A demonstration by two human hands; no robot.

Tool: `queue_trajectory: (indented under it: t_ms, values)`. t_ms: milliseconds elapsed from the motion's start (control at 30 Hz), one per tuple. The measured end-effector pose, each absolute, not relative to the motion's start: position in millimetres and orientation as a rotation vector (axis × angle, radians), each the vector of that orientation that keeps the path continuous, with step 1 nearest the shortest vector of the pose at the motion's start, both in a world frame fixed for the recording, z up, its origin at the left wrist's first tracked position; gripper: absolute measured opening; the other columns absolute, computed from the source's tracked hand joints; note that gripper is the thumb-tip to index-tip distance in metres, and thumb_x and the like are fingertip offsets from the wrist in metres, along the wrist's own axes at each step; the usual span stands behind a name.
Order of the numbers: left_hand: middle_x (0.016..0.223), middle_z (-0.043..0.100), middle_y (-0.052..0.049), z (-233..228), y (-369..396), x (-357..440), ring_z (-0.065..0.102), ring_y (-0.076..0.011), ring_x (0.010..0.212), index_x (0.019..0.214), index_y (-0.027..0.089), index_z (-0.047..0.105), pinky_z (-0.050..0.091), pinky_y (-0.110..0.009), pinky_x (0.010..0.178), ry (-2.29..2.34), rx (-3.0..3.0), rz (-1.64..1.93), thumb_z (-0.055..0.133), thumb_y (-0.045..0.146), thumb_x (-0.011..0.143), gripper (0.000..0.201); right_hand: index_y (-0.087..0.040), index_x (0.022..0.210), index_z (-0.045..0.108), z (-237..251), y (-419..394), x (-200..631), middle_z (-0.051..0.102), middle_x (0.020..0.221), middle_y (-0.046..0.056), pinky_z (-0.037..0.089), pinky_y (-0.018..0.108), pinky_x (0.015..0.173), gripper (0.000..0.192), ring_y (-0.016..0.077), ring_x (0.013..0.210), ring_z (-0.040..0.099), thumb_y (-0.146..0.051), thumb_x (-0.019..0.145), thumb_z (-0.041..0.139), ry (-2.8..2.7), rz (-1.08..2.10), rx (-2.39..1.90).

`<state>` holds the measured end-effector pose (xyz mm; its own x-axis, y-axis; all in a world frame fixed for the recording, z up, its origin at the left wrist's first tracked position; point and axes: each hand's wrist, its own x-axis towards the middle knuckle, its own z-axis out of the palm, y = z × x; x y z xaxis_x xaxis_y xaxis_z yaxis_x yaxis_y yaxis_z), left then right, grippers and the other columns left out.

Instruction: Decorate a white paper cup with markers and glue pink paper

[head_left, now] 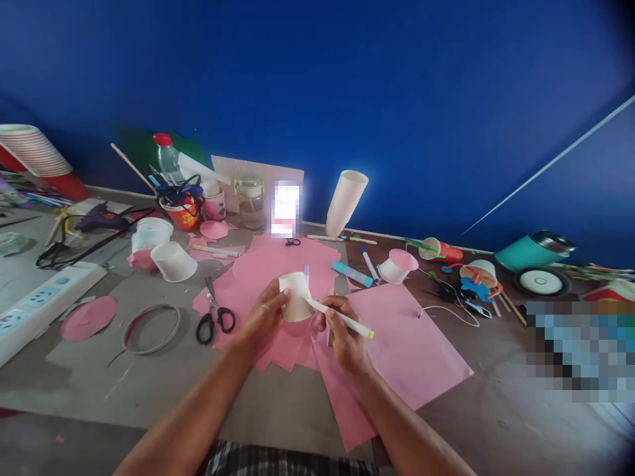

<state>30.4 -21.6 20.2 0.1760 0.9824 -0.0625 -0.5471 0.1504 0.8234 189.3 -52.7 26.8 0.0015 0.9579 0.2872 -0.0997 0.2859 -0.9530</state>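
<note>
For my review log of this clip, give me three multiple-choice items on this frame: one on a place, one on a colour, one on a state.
1. Where do the black-handled scissors lie?
A. To the left of the left hand
B. Inside the stack of cups by the wall
C. On the power strip

2. What colour are the paper sheets under the hands?
A. Green
B. Pink
C. White

3. How is the white paper cup held?
A. Upright and filled with water
B. Crushed flat on the table
C. Upside down in the left hand, with the pen in the right hand at its side

Answers:
1 A: the scissors rest on the table just left of that hand.
2 B: every sheet spread there is pink.
3 C: the cup's closed base faces up and the pen tip meets its wall.
</note>
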Motion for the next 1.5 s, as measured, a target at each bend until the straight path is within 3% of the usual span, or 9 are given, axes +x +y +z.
queue_trajectory:
  t_ms: [533, 833, 1200, 1500]
  values:
    - [0.091, 0.069, -0.006, 20, -21, 30, 0.061, -0.0155, 0.073, 0.105, 0.015, 0.067, 0.047, -0.025, 0.064, 0.712, 0.714, 1.244, 0.077, 0.035, 0.075, 0.038, -0.022, 0.088, 0.061, 29, -53, 189, 0.056, 0.061, -0.002, 0.047, 0.029, 0.053, 0.018, 0.0141, 0.053, 0.052, -0.039, 0.090, 0.054, -1.264, 1.042, -0.941]
    - [0.087, 0.068, -0.004, 19, -20, 27, 0.060, -0.0150, 0.073, 0.100, 0.016, 0.068, 0.047, -0.024, 0.065, 0.690, 0.675, 1.256, 0.075, 0.033, 0.077, 0.029, -0.021, 0.086, 0.060, 32, -53, 189, 0.055, 0.057, -0.003, 0.037, 0.026, 0.043, 0.019, 0.0122, 0.047, 0.047, -0.038, 0.089, 0.054, -1.297, 1.061, -0.957]
    - [0.080, 0.066, -0.003, 28, -22, 28, 0.059, -0.0168, 0.073, 0.090, 0.019, 0.069, 0.048, -0.026, 0.063, 0.686, 0.660, 1.280, 0.077, 0.031, 0.074, 0.021, -0.021, 0.083, 0.061, 27, -52, 191, 0.054, 0.056, -0.003, 0.042, 0.027, 0.049, 0.019, 0.0126, 0.049, 0.050, -0.038, 0.087, 0.056, -1.303, 1.068, -0.969]
    - [0.082, 0.068, -0.003, 24, -21, 29, 0.061, -0.0153, 0.072, 0.100, 0.017, 0.070, 0.048, -0.024, 0.062, 0.732, 0.674, 1.259, 0.078, 0.033, 0.073, 0.033, -0.022, 0.094, 0.060, 22, -53, 188, 0.056, 0.064, -0.001, 0.047, 0.029, 0.055, 0.031, 0.0140, 0.056, 0.054, -0.052, 0.089, 0.056, -1.234, 1.117, -0.929]
